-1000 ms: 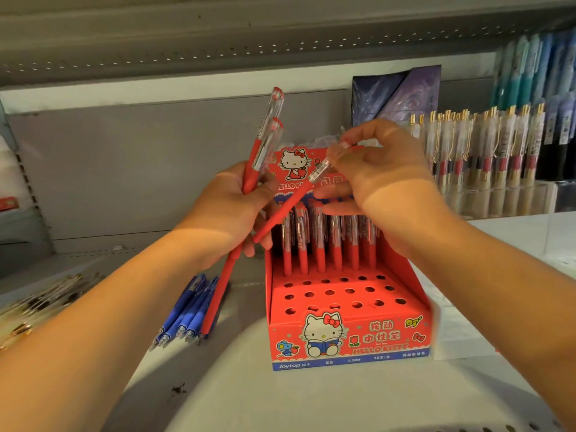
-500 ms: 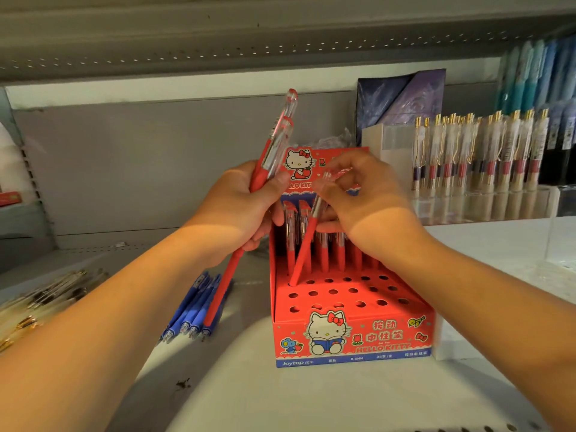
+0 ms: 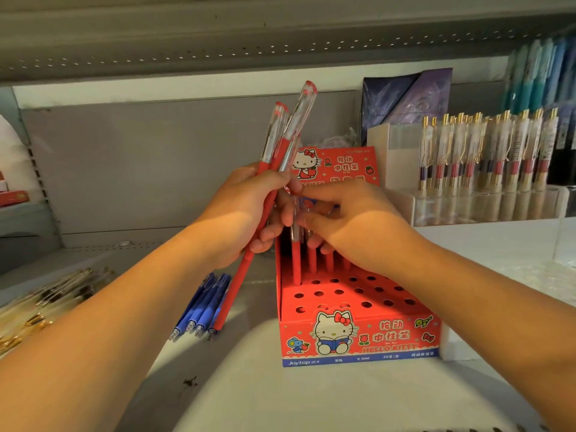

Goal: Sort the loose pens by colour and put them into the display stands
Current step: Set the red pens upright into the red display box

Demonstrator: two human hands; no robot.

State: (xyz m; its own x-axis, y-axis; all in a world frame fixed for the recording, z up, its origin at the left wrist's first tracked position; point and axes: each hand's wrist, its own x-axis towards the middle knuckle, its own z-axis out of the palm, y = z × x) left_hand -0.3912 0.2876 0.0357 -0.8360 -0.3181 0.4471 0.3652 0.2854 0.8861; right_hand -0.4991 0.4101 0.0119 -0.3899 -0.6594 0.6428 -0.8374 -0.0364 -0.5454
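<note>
A red Hello Kitty display stand [image 3: 358, 335] stands on the white shelf, its stepped top full of holes. Red pens [image 3: 311, 263] fill its back row. My left hand [image 3: 246, 213] grips two red pens [image 3: 280, 148] with clear caps, tilted up to the right. My right hand [image 3: 352, 226] reaches over the stand's back row. Its fingers pinch the top of one red pen [image 3: 296, 260] that stands upright in a back-left hole. Several loose blue pens [image 3: 202, 307] lie on the shelf left of the stand.
A clear acrylic rack [image 3: 486, 201] of gold-clipped pens stands at the back right, with teal and blue pens [image 3: 542, 76] hanging above it. Loose gold-trimmed pens [image 3: 46, 300] lie at the far left. A dark purple packet [image 3: 405, 98] leans behind the stand.
My right hand brought the slanted red pen down and stood it upright in a back-left hole of the stand. The left hand kept its two pens, shifting slightly.
</note>
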